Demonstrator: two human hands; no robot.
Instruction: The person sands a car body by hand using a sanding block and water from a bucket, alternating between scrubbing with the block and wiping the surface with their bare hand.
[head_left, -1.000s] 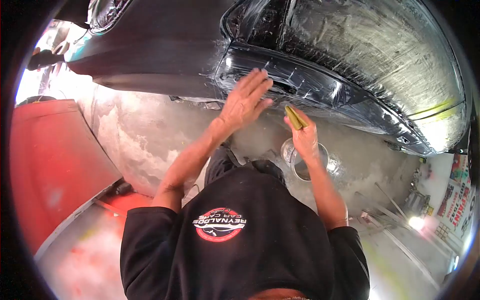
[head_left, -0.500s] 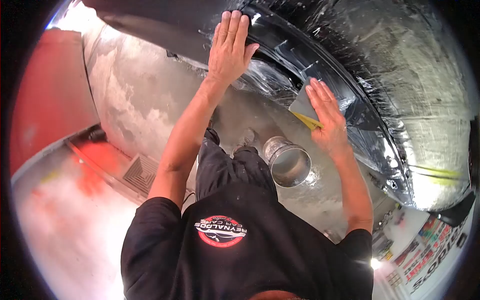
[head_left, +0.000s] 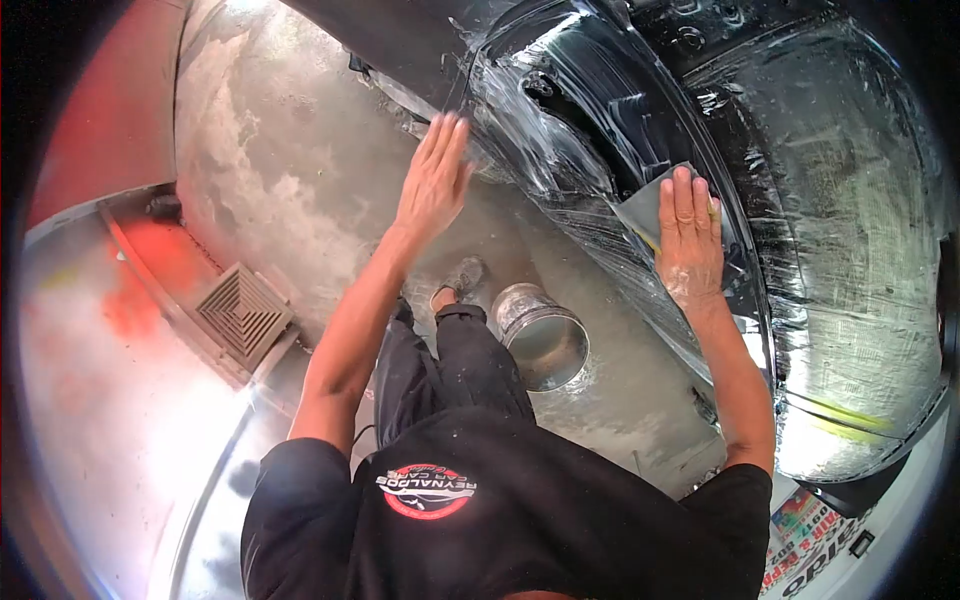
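The right hand [head_left: 690, 235], its arm reaching forward, lies flat with straight fingers over a thin grey sheet with yellow edge [head_left: 645, 212], on the glossy black, white-smeared car panel [head_left: 560, 130] at upper right of the frame. The left hand [head_left: 435, 185], upper centre, is released, fingers extended and blurred; I cannot tell if it touches. The black cloth shirt [head_left: 560, 500] reads "REYNALDOS CAR CARE", upside down.
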